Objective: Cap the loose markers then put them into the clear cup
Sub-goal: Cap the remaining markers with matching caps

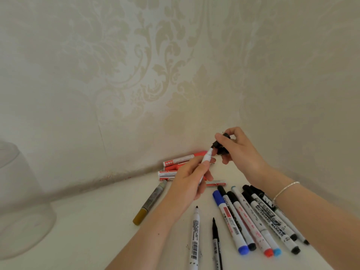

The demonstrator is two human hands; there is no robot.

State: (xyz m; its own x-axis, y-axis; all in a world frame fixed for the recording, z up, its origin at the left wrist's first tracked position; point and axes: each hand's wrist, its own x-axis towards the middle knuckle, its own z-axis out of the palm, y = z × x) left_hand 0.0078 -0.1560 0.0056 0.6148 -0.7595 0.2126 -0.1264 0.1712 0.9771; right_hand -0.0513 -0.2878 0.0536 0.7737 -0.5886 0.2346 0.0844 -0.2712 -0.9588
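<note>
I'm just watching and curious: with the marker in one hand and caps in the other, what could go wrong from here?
The right hand holds more than one black cap, so one might slip out while another is pushed onto the white marker gripped by the left hand. The exposed tip sits close to the fingers and could ink them. Two uncapped markers lie near the left forearm and could be smeared or rolled.

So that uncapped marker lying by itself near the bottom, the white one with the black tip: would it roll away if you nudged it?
Probably. The uncapped white marker looks round and smooth, with no clip showing, so a sideways nudge would likely roll it on the white tabletop. It seems stiff and light. Its bare tip could smudge the surface.
</note>
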